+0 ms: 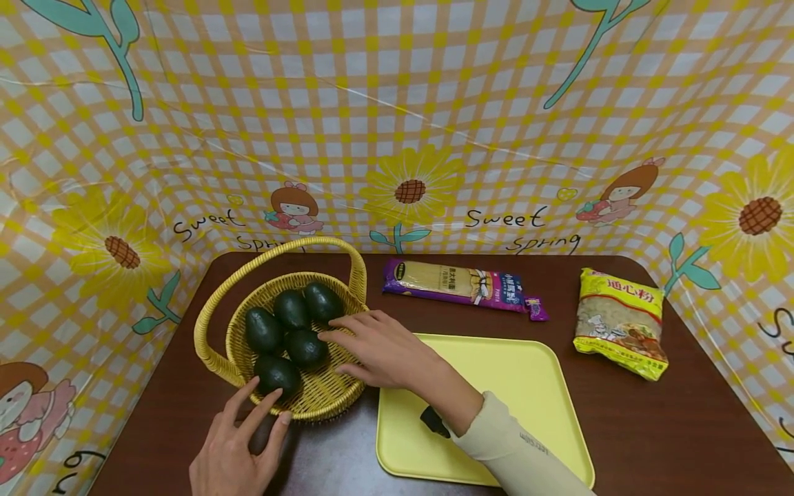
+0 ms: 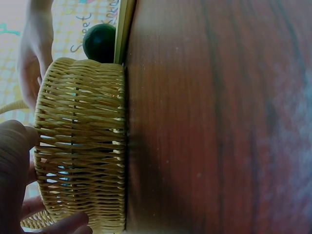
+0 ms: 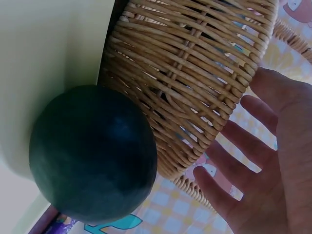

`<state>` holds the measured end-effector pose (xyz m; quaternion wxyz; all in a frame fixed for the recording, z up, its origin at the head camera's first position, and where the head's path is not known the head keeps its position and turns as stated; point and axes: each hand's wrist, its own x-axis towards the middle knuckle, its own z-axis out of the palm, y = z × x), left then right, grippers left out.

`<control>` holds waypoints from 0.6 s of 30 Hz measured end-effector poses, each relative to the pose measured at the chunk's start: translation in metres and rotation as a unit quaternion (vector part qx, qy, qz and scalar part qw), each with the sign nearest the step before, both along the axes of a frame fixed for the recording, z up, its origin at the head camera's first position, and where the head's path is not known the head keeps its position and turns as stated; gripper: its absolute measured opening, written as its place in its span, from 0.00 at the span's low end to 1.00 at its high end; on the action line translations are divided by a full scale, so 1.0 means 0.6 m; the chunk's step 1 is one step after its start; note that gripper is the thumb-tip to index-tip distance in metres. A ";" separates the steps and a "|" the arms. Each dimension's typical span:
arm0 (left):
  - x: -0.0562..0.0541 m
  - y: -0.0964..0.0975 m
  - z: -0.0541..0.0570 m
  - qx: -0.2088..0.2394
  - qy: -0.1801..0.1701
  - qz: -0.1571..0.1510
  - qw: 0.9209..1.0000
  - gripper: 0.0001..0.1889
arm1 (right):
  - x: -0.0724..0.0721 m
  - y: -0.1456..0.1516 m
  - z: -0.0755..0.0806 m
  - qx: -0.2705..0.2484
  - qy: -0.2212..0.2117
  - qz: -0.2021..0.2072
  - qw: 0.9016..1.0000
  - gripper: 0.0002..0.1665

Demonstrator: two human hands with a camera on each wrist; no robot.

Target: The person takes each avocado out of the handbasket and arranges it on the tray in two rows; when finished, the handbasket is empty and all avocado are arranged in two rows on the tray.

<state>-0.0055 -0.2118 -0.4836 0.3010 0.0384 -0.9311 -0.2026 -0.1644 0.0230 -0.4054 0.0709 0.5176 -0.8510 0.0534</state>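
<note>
A yellow wicker basket (image 1: 325, 406) with a tall handle holds several dark green avocados (image 1: 263, 331). My left hand (image 1: 232, 441) is at its front left rim, fingers spread, with fingertips over the nearest avocado (image 1: 277, 375); whether they touch it is unclear. My right hand (image 1: 378, 348) reaches over the right rim, its fingers extended near the middle avocado (image 1: 307, 349) and gripping nothing. In the right wrist view, those fingers (image 3: 234, 165) are spread beside the rim. Another avocado (image 3: 92, 153) lies on the tray close against the basket; my right arm mostly hides that spot in the head view.
The pale yellow tray (image 1: 527, 393) lies right of the basket, under my right forearm. Behind it lies a purple pasta packet (image 1: 453, 284) with a small purple packet (image 1: 536, 310) at its end. A yellow pasta bag (image 1: 620, 324) sits far right. Patterned cloth surrounds the brown table.
</note>
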 end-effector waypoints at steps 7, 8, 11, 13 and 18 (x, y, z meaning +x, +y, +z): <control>-0.001 0.000 0.002 0.000 0.000 0.000 1.000 0.20 | -0.015 -0.019 0.012 0.055 0.008 0.019 0.998 0.35; -0.002 0.000 0.003 0.000 0.000 0.000 1.000 0.20 | -0.017 -0.022 0.014 0.066 0.006 0.021 0.998 0.35; -0.002 0.000 0.003 0.000 -0.004 0.000 1.000 0.19 | -0.024 -0.033 0.020 0.096 -0.007 0.026 0.995 0.36; -0.003 0.000 0.003 0.001 -0.007 0.001 1.000 0.19 | -0.027 -0.040 0.022 0.111 -0.017 0.030 0.993 0.36; -0.001 0.000 0.001 0.003 -0.006 0.001 1.000 0.20 | -0.032 -0.058 0.022 0.128 -0.030 0.044 0.990 0.37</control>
